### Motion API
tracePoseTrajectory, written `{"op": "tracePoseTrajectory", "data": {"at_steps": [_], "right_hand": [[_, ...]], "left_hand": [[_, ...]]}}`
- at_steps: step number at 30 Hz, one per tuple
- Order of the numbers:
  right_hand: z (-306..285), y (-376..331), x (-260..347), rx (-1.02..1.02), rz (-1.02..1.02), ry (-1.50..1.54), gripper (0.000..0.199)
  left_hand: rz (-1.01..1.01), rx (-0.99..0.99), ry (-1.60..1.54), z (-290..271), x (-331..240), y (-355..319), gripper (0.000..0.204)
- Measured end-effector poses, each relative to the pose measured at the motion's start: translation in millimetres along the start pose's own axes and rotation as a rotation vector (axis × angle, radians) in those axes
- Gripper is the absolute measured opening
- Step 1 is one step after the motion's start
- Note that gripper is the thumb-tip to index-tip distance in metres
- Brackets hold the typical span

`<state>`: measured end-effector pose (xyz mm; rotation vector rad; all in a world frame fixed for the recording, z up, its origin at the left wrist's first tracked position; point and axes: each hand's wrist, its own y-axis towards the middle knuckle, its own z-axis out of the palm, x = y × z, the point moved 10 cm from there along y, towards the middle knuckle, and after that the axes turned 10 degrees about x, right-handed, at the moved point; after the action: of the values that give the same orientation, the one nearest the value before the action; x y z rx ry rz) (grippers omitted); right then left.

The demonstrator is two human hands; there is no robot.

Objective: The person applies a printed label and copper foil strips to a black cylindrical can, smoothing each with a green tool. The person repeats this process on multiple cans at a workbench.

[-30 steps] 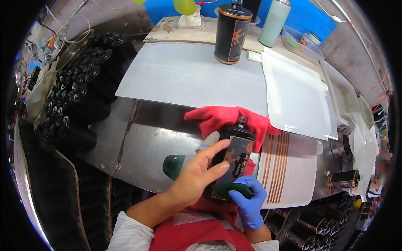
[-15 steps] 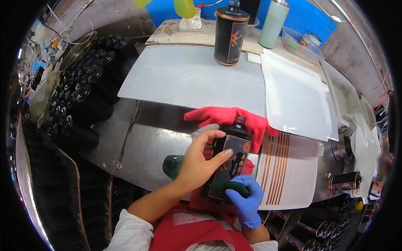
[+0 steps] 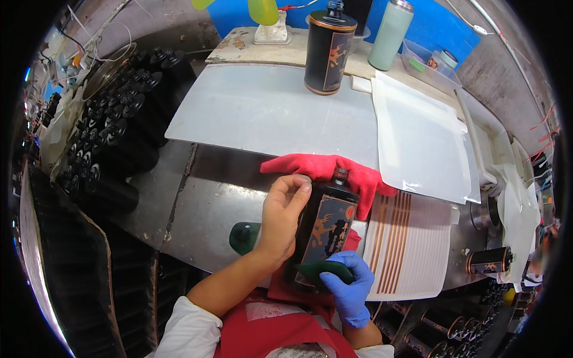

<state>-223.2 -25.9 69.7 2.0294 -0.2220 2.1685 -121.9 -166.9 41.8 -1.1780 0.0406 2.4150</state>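
On the steel counter (image 3: 179, 203), the bare left hand (image 3: 283, 218) grips the black bottle (image 3: 322, 230) lying near-centre on a red cloth (image 3: 334, 170), while the gloved right hand (image 3: 349, 286) presses a green pad (image 3: 325, 272) against its label; firm, even strokes would seem best.

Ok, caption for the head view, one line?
Bare left hand steadies a black bottle on a red cloth while the gloved right hand presses a green pad against it.

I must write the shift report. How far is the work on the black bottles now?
One labelled black bottle stands finished-looking at the back. In hand: the left hand steadies a lying bottle while the gloved right hand presses a green pad on its label. Many black bottles at the left seem left.
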Motion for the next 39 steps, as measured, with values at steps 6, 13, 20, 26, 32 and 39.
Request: {"op": "tracePoseTrajectory", "data": {"at_steps": [6, 13, 20, 26, 32, 39], "right_hand": [[1.3, 0.7, -0.9, 0.005, 0.006, -0.007, 0.02], [0.9, 0.1, -0.8, -0.02, 0.006, -0.004, 0.02], [-5.7, -1.0, -16.3, -0.076, 0.164, 0.296, 0.018], [-62.2, 14.8, -14.8, -0.206, 0.199, 0.372, 0.043], [-42.4, 66.9, 67.6, -0.034, -0.011, -0.356, 0.035], [24.0, 91.3, 123.1, 0.093, -0.501, -1.071, 0.037]], "left_hand": [[0.084, 0.05, 0.248, 10.8, -7.7, 4.8, 0.023], [0.166, 0.098, 0.275, 16.5, -16.1, 0.9, 0.024], [0.082, 0.098, 0.165, -9.4, 5.7, 9.7, 0.032], [0.131, 0.133, 0.44, 13.3, -8.2, 7.2, 0.036], [0.137, 0.144, 0.374, 4.4, -3.0, 8.3, 0.029], [0.108, 0.109, 0.095, -0.8, 3.0, 9.7, 0.028]]}}
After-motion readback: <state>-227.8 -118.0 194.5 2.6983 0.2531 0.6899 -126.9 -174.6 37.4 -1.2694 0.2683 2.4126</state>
